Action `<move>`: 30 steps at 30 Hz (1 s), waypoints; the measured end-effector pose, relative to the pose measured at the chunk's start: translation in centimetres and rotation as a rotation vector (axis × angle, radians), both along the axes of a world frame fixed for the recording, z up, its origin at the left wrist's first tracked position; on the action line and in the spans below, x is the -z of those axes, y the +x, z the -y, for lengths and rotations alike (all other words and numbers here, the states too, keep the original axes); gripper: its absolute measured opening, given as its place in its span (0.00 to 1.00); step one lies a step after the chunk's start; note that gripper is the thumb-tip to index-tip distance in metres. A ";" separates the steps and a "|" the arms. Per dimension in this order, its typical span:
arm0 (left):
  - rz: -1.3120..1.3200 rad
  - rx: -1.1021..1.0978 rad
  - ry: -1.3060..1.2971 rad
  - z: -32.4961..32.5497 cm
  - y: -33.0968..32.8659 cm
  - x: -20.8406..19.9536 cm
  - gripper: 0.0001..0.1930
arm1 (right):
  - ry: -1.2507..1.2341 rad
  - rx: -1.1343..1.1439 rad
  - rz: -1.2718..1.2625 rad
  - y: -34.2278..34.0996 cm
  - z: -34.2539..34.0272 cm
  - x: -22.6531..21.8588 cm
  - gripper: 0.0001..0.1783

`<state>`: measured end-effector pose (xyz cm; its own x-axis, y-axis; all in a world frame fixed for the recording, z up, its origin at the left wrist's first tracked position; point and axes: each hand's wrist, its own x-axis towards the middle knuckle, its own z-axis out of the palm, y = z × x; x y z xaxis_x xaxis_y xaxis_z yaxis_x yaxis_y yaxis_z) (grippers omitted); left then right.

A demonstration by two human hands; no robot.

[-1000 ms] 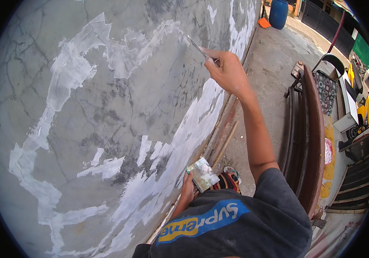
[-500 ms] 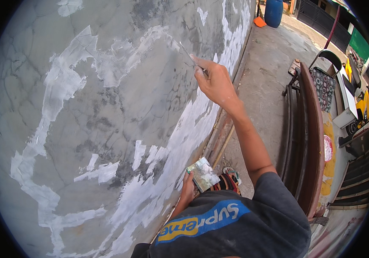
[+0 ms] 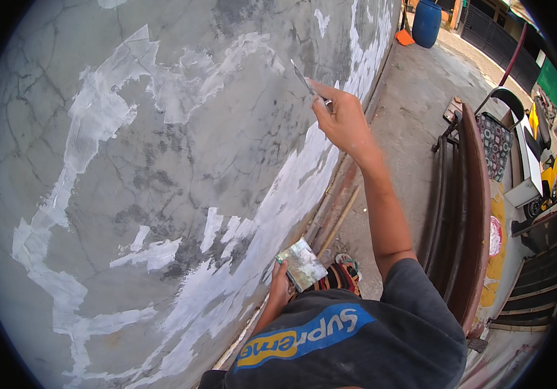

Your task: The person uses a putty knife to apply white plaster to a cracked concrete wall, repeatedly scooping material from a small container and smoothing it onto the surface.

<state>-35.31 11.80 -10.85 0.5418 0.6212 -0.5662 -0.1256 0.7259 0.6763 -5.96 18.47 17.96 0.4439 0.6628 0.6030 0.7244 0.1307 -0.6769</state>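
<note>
1. The work in hand looked like patching: white filler [image 3: 285, 191] ran in uneven strips and patches over a cracked grey plaster wall [image 3: 217, 152].
2. The person's right hand [image 3: 346, 122] was closed on a thin grey metal scraper [image 3: 300, 74], its blade up by the end of a pale smear; whether the edge touched the plaster could not be told.
3. The left hand [image 3: 281, 283] was clamped on the edge of a flat rectangular board [image 3: 303, 264], smeared white and greenish, low by the person's waist. The two hands were well apart.
4. A further stroke would seem to call for a blade laid nearly flat and drawn with even pressure – and fresh filler from the board if the blade was bare.
5. No tub of filler showed near the hands; the board itself carried the white paste. Farther off stood a tall blue plastic barrel [image 3: 427, 24] – its contents could not be seen.
</note>
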 end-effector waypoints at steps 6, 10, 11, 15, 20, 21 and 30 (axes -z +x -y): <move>-0.021 0.000 0.037 0.0 -0.2 0.8 0.23 | 0.124 0.199 0.055 -5.8 -5.8 3.9 0.22; -0.053 0.018 0.013 0.1 0.3 0.7 0.23 | 0.088 0.169 -0.016 -7.0 -4.4 4.5 0.22; -0.054 0.027 0.013 0.1 0.6 0.5 0.23 | 0.045 0.102 -0.011 -6.1 -3.6 4.2 0.22; -0.003 0.074 0.043 -0.2 1.6 -0.4 0.23 | -0.150 -0.070 -0.145 -0.8 0.3 0.6 0.23; -0.063 0.051 0.094 -0.6 2.0 -1.0 0.21 | -0.221 -0.114 -0.192 1.9 -0.4 -1.2 0.23; -0.080 0.037 0.107 -0.3 2.0 -0.7 0.21 | -0.235 -0.129 -0.170 1.7 -0.4 -1.1 0.23; -0.014 0.003 0.066 0.0 1.9 -0.8 0.21 | -0.227 -0.098 -0.306 1.6 0.2 0.5 0.24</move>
<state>-33.43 11.79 -10.06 0.5358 0.6563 -0.5312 -0.1142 0.6797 0.7246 -4.39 18.25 17.43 0.5083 0.8124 0.2858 0.4760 0.0115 -0.8794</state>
